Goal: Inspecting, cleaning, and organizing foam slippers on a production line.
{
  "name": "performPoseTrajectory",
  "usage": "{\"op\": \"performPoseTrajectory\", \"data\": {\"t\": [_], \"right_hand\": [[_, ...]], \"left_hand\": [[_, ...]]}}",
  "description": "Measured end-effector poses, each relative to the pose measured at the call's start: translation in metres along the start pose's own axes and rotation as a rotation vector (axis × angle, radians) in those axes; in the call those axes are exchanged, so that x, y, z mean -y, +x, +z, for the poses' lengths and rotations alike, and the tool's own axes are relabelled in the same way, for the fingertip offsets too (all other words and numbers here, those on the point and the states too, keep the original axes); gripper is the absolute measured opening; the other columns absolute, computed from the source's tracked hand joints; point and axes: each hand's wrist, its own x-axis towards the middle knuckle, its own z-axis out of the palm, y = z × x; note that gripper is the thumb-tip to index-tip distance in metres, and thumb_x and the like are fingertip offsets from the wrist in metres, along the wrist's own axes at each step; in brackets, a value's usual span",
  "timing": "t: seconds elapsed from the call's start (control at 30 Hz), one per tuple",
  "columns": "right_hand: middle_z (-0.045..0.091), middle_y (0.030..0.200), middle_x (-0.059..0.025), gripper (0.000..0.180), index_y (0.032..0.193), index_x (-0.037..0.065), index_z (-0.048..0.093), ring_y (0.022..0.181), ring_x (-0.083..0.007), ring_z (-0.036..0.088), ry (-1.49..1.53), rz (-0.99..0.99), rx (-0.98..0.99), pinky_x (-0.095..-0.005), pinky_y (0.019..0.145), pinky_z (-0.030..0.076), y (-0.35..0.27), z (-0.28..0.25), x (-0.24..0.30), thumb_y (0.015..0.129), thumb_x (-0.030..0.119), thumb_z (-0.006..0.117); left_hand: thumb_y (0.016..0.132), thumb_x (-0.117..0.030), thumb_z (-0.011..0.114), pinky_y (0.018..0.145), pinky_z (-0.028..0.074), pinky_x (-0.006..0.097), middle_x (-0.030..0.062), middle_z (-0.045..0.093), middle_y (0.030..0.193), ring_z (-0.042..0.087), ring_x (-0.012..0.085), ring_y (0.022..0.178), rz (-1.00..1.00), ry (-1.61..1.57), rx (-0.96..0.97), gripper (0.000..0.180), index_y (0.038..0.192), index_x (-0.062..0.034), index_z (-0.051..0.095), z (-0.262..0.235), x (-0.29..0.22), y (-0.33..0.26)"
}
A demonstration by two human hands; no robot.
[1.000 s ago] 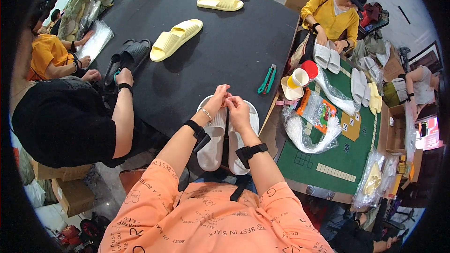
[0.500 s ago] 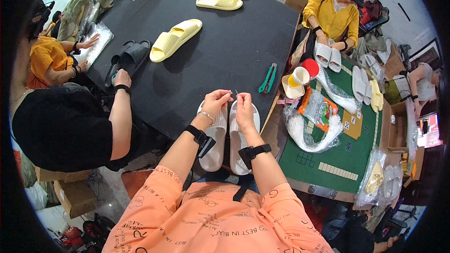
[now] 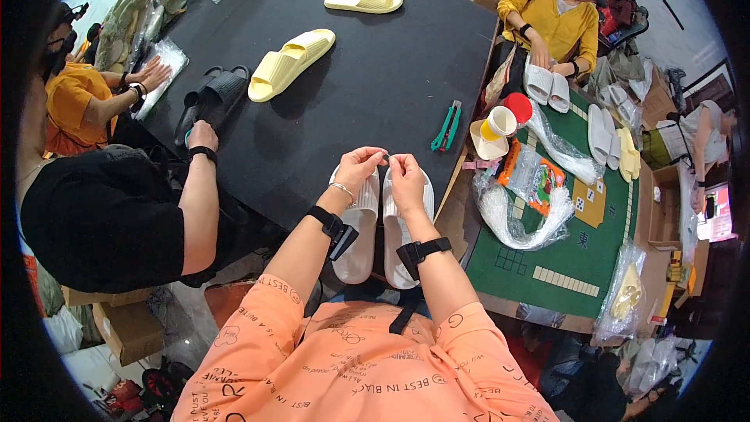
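Note:
My left hand (image 3: 359, 169) and my right hand (image 3: 405, 182) are closed in pinches, their fingertips almost meeting. A tiny dark bit (image 3: 384, 158) shows between the fingertips; it is too small to name. Under my hands a pair of pale grey slide slippers lies side by side at the table's near edge, the left slipper (image 3: 357, 248) and the right slipper (image 3: 399, 256). My hands and wrists cover parts of both.
On the black table (image 3: 344, 70) lie a yellow slipper pair (image 3: 291, 65), another yellow pair (image 3: 367, 0) and a green cutter (image 3: 447, 126). At left a co-worker's hand (image 3: 203, 134) touches black slippers (image 3: 215, 95). Clear strand bundles (image 3: 512, 227) and cups (image 3: 498, 123) stand right.
My fingertips have come closer together, and the thin strip that showed between them is now mostly hidden. The grey slippers have stayed in place.

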Motion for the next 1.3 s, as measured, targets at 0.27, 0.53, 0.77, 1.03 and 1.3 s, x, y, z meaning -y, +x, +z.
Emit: {"op": "performPoseTrajectory", "data": {"t": [0.27,0.53,0.77,1.03,1.3], "right_hand": [[0.055,0.063,-0.0039,0.014,0.077,0.002,0.053,0.056,-0.0097,0.049,0.002,0.015,0.0,-0.025,0.052,0.041,-0.0006,0.0002,0.0021,0.081,0.015,0.053],[0.051,0.063,0.0018,0.013,0.077,0.002,0.054,0.057,-0.0043,0.042,0.07,0.057,0.017,-0.0214,0.051,0.037,-0.0026,-0.0007,0.0059,0.081,0.015,0.054],[0.051,0.067,0.0006,0.012,0.079,0.002,0.052,0.061,-0.0055,0.043,0.057,0.051,0.021,-0.0212,0.054,0.037,-0.0014,-0.0006,0.0031,0.082,0.014,0.052],[0.051,0.071,0.0002,0.01,0.082,0.003,0.05,0.065,-0.0058,0.044,0.163,0.106,0.087,-0.0214,0.057,0.039,-0.0025,-0.0012,0.0022,0.083,0.013,0.051],[0.052,0.071,0.0013,0.009,0.082,0.003,0.051,0.064,-0.0043,0.045,0.175,0.132,0.089,-0.0192,0.058,0.039,-0.0034,-0.0017,-0.0038,0.083,0.012,0.051]], "left_hand": [[0.079,-0.014,0.056,0.05,0.032,0.016,-0.0011,0.059,0.073,0.039,0.0023,0.055,-0.011,0.002,-0.01,0.013,0.088,-0.0053,0.06,-0.0004,0.0018,0.0009],[0.079,-0.014,0.057,0.052,0.033,0.016,-0.001,0.059,0.074,0.042,0.0029,0.057,0.001,0.059,-0.015,0.013,0.088,-0.0056,0.061,-0.0002,0.0016,0.0004],[0.078,-0.015,0.058,0.052,0.033,0.016,-0.001,0.059,0.073,0.043,0.0034,0.058,-0.001,0.109,-0.024,0.016,0.09,-0.0049,0.062,0.0011,0.002,-0.0001],[0.076,-0.011,0.059,0.057,0.039,0.018,0.0019,0.059,0.071,0.05,0.0068,0.063,-0.007,-0.044,0.028,0.016,0.087,-0.0006,0.062,-0.0011,0.0018,-0.0014],[0.076,-0.01,0.059,0.051,0.035,0.017,0.0006,0.058,0.068,0.048,0.0045,0.058,0.026,0.016,0.021,0.012,0.084,-0.0022,0.063,-0.0009,0.0079,-0.0038]]}}
